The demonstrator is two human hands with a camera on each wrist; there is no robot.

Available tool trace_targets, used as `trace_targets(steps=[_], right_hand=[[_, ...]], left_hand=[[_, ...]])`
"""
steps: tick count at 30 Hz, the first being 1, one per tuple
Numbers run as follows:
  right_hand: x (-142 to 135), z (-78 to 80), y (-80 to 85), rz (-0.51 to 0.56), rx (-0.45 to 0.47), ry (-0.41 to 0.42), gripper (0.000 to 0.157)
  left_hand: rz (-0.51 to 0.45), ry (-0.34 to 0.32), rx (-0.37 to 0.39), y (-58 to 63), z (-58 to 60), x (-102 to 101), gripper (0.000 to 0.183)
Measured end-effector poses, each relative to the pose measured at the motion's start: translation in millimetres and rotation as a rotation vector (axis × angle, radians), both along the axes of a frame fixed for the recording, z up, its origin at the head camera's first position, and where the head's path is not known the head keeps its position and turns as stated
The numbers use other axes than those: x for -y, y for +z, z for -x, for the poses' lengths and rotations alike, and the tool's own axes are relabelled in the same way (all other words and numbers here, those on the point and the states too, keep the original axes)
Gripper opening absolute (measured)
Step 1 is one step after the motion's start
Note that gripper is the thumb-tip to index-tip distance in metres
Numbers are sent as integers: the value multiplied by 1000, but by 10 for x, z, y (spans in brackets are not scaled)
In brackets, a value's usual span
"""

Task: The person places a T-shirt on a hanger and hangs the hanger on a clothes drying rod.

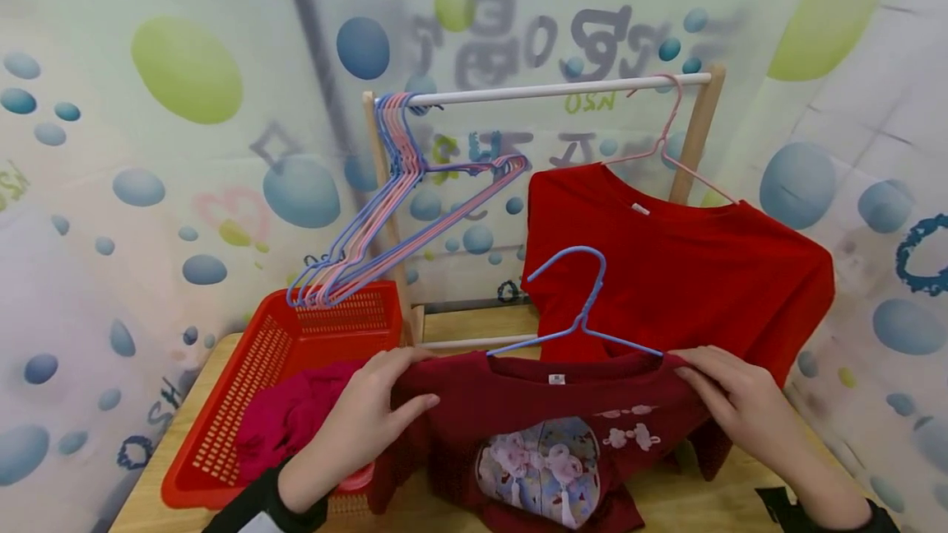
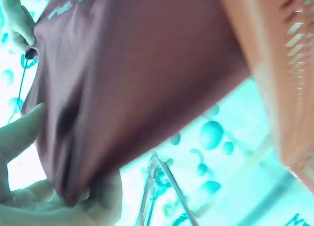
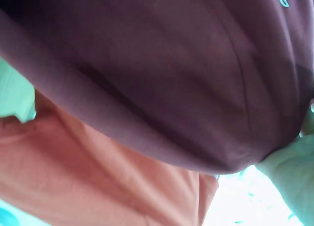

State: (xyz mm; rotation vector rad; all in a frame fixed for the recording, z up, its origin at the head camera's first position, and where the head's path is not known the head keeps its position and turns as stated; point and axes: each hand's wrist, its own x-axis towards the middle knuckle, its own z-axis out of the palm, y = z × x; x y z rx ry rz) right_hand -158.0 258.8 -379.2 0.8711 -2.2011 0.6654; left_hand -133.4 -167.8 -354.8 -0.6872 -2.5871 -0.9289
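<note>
Your left grip (image 1: 363, 419) and right grip (image 1: 731, 395) hold opposite shoulders of maroon cloth shirt (image 1: 536, 403); slim blue hook-topped hanger (image 1: 583, 322) pokes from neckline.

Makeshift curtained booth, wider room unclear: spotted printed sheeting (image 1: 281, 89), wooden table (image 1: 711, 508), small clothes rack (image 1: 548, 91).

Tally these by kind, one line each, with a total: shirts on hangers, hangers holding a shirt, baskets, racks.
Shirts on hangers: 2 (maroon shirt, red shirt)
Hangers holding a shirt: 2 (blue hanger, pink hanger)
Baskets: 1 (red basket)
Racks: 1 (rack)
Total: 6
</note>
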Motion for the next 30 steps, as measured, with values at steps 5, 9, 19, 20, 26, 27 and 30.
trace_targets(steps=[5, 9, 19, 20, 26, 27, 30], right_hand=[[-170, 9, 29, 11, -18, -47, 49], [-268, 16, 24, 12, -9, -78, 51], [-259, -24, 22, 22, 7, -162, 44], [-247, -36, 34, 19, 9, -171, 44], [-203, -95, 92, 6, -15, -189, 44], [-201, -102, 100, 7, -21, -189, 45], [-204, -106, 109, 7, -39, -198, 44]], left_hand=[[-59, 20, 85, -3, -20, 119, 55], [-109, 98, 90, 12, -16, 161, 50], [-120, 134, 45, -28, -23, 146, 42], [-123, 129, 26, -34, -27, 144, 42], [-131, 130, -131, -47, -80, 156, 40], [-136, 136, -149, -44, -94, 155, 39], [-169, 165, -169, -27, -140, 144, 37]])
